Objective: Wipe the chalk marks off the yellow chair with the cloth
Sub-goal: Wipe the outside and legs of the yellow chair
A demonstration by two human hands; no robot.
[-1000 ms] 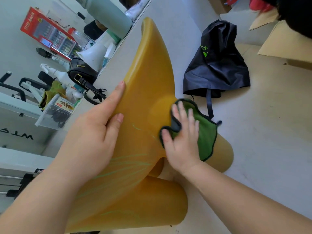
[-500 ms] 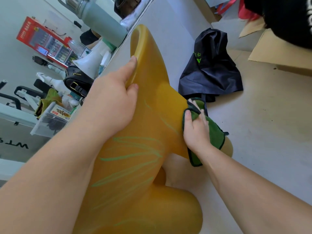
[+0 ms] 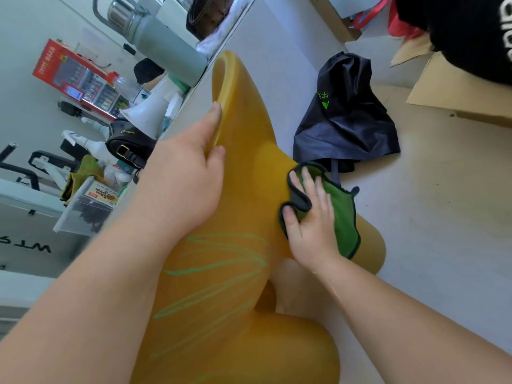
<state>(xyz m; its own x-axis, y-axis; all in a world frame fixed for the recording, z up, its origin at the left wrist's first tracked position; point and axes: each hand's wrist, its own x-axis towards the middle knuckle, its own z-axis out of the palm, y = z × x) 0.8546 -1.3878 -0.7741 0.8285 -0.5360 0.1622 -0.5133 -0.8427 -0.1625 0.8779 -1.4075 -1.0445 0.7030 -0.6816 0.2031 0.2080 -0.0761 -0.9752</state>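
flat on the green cloth, our right hand presses it with spread, nearly straight fingers against the right flank of the yellow chair, the thumb tucked against a bunched dark-edged fold. our left hand grips the chair's left rim, the forefinger lying along the edge, the thumb on the near face and the other fingers hidden behind the rim. the chair lies tipped on the pale floor between our forearms, its rounded base nearest to us and its narrow end pointing away. closest to us on the chair's surface run the green chalk marks, long slanting strokes below the left hand and nearer than the cloth, which does not touch them. just beyond the cloth, to the right of the chair, a dark bag with green print slumps on the floor. further right of the chair lies flat cardboard. to the left of the chair we see a clear bin, a black handbag and a white megaphone. beyond the chair's far tip stands a grey flask, and well to the left of it a red box.
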